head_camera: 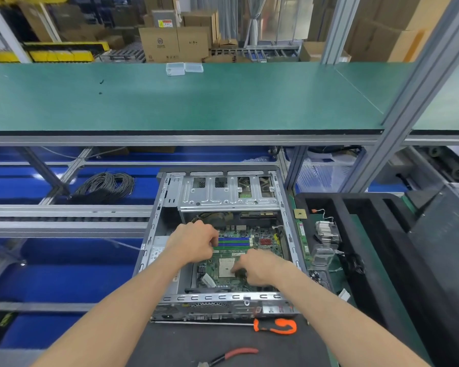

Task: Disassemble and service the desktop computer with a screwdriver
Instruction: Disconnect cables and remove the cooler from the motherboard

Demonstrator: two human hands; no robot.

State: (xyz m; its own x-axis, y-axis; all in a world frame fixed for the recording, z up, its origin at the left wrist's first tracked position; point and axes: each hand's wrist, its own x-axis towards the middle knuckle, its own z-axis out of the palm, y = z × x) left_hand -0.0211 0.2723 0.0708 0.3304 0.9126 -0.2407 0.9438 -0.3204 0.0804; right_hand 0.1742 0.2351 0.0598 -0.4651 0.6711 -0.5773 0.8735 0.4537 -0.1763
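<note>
Lying open on the dark mat [223,348], side panel off, the desktop computer case [154,229], with the green motherboard [249,260] exposed inside

Reaching into the case from the near edge, both bare arms, passing over the rear metal rim [223,298]

Resting at the left end of the blue and green memory slots [233,241], the left hand [194,241], fingers curling down onto the board; whether pinching something, cannot tell

Hovering low beside the pale square processor socket [226,267], the right hand [263,266], fingers bent downward with tips touching the board just right of the socket; gripping anything or not, cannot tell

Covering the far half of the case, the silver drive cage [223,194], leaving only the near half of the board free for the hands

Lying just outside the rear rim, parallel to it, the screwdriver [274,326] with orange and black handle, untouched

Lying nearer on the mat, apart from the screwdriver, the red-handled pliers [231,354]

Sitting close to the right wall of the case, the black foam tray [368,234], with a metal heatsink [326,230] and a small square chip [300,214] near its left edge

Stretching across above, the green shelf [196,102], holding a clear plastic box [183,68] at its far edge

Lying left of the case on the blue surface, well apart, a coil of black cable [105,186]
</note>
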